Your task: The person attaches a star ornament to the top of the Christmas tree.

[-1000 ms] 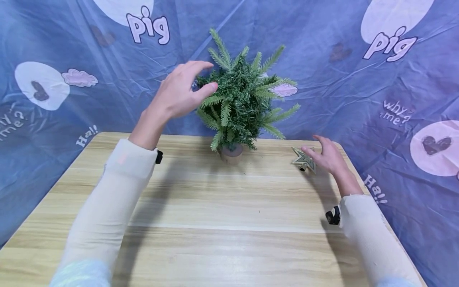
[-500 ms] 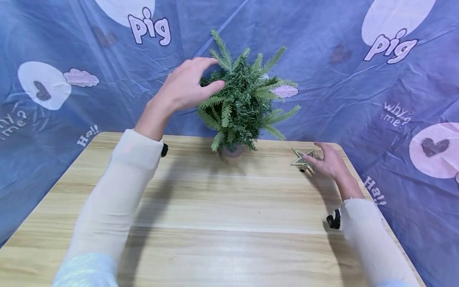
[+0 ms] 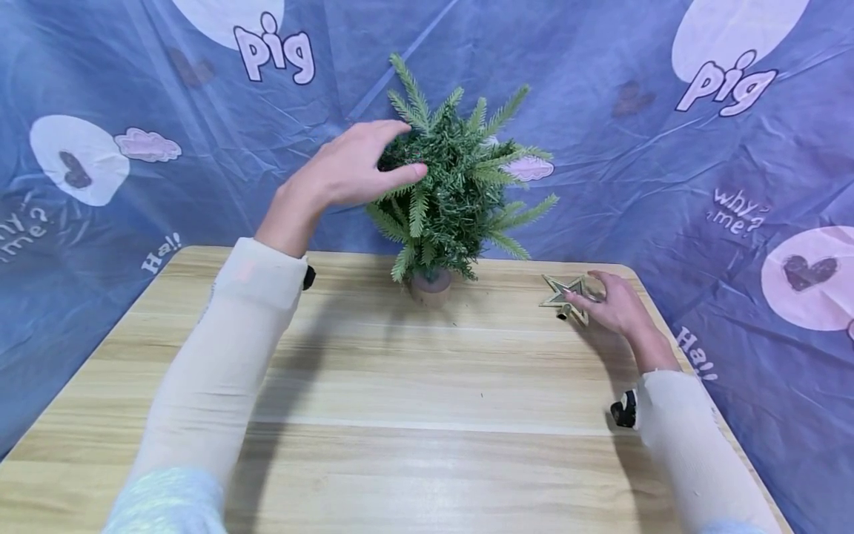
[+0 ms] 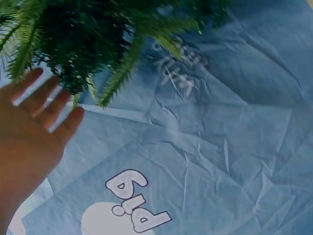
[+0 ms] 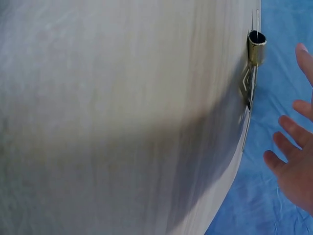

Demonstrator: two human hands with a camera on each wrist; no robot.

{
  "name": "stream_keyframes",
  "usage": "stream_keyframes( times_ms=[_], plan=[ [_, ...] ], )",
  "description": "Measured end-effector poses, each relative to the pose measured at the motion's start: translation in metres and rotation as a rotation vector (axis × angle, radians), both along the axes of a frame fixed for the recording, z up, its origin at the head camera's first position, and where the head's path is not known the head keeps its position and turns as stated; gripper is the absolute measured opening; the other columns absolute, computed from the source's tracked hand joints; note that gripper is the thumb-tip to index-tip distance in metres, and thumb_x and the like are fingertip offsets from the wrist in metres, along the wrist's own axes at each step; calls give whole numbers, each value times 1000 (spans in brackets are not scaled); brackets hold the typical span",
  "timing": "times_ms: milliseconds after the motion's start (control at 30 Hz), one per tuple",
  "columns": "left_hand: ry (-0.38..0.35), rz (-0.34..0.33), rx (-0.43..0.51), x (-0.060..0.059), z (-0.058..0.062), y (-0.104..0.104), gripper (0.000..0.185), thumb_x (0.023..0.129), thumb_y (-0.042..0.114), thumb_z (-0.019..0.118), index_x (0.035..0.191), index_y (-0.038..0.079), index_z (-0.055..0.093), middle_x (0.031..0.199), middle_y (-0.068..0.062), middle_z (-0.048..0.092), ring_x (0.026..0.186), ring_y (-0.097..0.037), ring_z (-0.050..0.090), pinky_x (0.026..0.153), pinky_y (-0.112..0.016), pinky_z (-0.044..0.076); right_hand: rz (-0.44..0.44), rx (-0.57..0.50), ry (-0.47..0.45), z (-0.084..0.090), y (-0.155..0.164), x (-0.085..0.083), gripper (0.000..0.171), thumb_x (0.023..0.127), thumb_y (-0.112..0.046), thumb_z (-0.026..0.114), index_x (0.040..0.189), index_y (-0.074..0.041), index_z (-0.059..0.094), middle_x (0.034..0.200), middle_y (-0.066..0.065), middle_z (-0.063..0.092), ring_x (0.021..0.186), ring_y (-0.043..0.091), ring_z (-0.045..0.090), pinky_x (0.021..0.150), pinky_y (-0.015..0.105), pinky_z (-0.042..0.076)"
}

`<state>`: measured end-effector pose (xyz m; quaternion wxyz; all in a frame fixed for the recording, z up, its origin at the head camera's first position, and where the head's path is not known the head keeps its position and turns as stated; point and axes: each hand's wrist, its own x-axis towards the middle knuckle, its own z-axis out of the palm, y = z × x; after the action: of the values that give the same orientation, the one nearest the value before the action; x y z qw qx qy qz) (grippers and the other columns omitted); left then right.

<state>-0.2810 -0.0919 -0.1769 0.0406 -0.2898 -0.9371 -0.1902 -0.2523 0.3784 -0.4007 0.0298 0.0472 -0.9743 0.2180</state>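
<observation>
A small artificial Christmas tree (image 3: 460,185) with dark and light green needles stands upright on a round wooden base (image 3: 431,289) at the back of the table. My left hand (image 3: 353,165) is at its upper left side, thumb and fingers spread apart and overlapping the branches; in the left wrist view its fingertips are right at the needles (image 4: 83,44). At the back right lies a gold star tree topper (image 3: 565,295) with a short tube socket (image 5: 257,48). Just right of it, my right hand (image 3: 615,302) hovers with thumb and fingers apart, thumb tip overlapping the star.
The light wood table (image 3: 427,371) ends close behind the tree, and its right edge runs near the star. A blue printed cloth (image 3: 600,148) hangs behind and around the table. Both forearms wear pale sleeves (image 3: 200,371) with black wrist cameras.
My left hand has moved right, further over the tree's branches. My right hand has come slightly lower beside the star. Tree and star have stayed in place.
</observation>
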Motion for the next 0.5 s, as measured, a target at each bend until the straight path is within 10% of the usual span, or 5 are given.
stream_keyframes(
  times_ms=[500],
  plan=[
    [-15, -29, -76, -8, -16, -1, 89, 95, 73, 42, 162, 17, 26, 166, -10, 23, 153, -29, 17, 123, -55, 14, -15, 8, -86, -7, 6, 0, 94, 96, -59, 61, 151, 11, 32, 148, 44, 30, 132, 63, 32, 108, 73, 27]
  ],
)
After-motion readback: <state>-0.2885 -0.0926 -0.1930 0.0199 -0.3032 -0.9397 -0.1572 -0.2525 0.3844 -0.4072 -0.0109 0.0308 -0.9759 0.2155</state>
